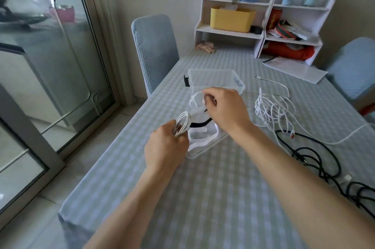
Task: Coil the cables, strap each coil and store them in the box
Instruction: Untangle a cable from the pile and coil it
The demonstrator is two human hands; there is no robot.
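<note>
The left hand (165, 145) grips a small white cable coil (182, 124) above the desk (223, 198), near the clear box (215, 80). The right hand (225, 108) pinches its loose end. Light and springy, it probably needs holding across the bundled loops.

Checked cloth covers the table (223, 198). White shelf unit (261, 23) at the far edge — holds a yellow bin (231, 18) and red items. Papers (294, 68) lie nearby. Two blue chairs (154, 46) — glass door (50, 46) at left.
</note>
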